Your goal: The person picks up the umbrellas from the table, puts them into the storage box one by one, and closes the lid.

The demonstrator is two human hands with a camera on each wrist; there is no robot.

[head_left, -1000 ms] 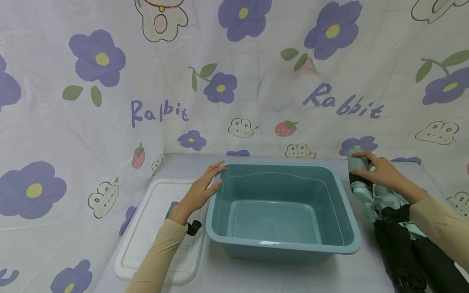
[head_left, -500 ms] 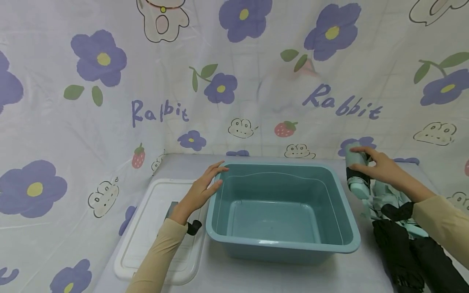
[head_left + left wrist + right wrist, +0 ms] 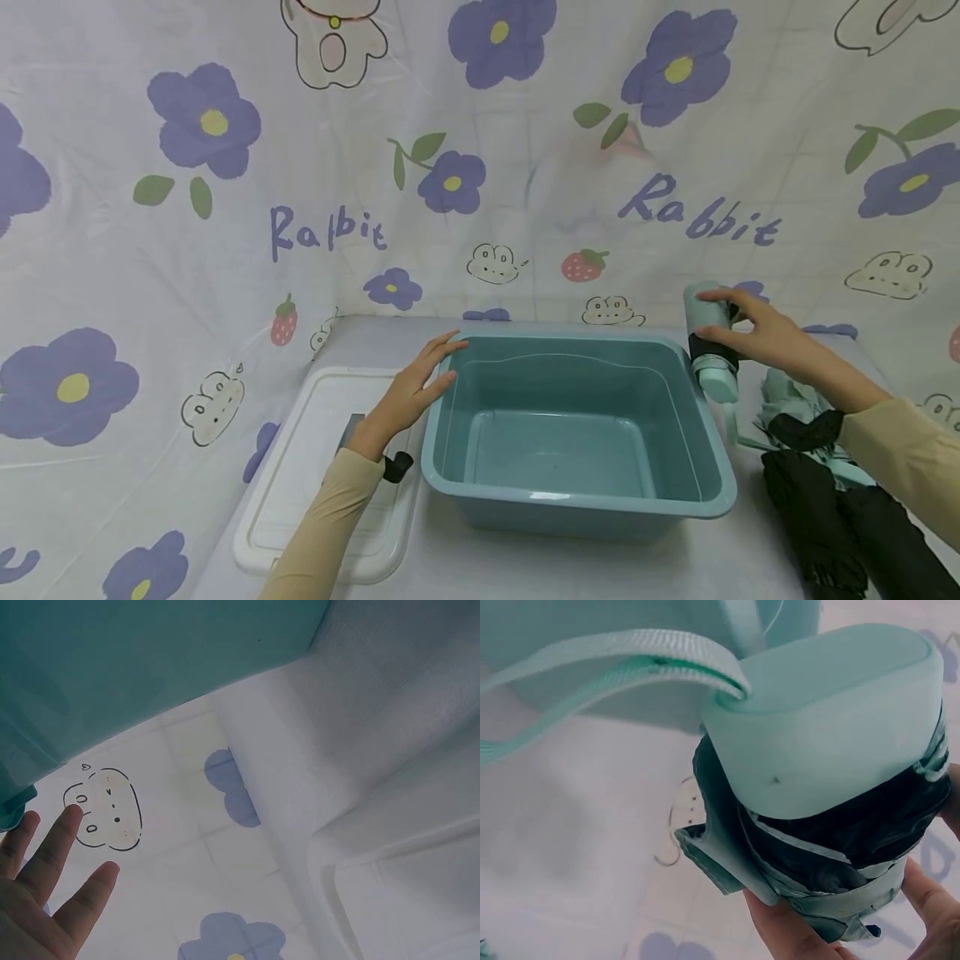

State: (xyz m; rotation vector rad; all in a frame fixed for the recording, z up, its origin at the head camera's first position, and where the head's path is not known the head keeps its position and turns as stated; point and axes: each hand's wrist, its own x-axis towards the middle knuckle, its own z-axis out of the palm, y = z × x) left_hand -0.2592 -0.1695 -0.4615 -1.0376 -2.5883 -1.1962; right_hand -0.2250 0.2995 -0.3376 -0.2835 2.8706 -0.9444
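My right hand (image 3: 776,337) grips a folded mint-green umbrella (image 3: 705,312) beside the tub's right rim, thumb and fingers on opposite sides of it. Its flat mint handle (image 3: 825,735) points down, with the wrist strap (image 3: 645,664) hanging from it; dark folds of cloth show behind the handle in the right wrist view. The blue-green plastic tub (image 3: 555,504) has nothing inside. My left hand (image 3: 408,392) is at the tub's left rim, fingers extended and spread, fingertips right at the rim's far corner.
Right of the tub lie a loosely folded mint-green umbrella (image 3: 795,396) and two black folded umbrellas (image 3: 817,517) (image 3: 888,533). A white lid (image 3: 300,467) lies flat under my left forearm. A patterned cloth curtain (image 3: 525,208) closes off the back.
My right hand has lifted the mint-green umbrella and carried it left, away from the other umbrellas, to the tub's right rim. My left hand has stayed in place.
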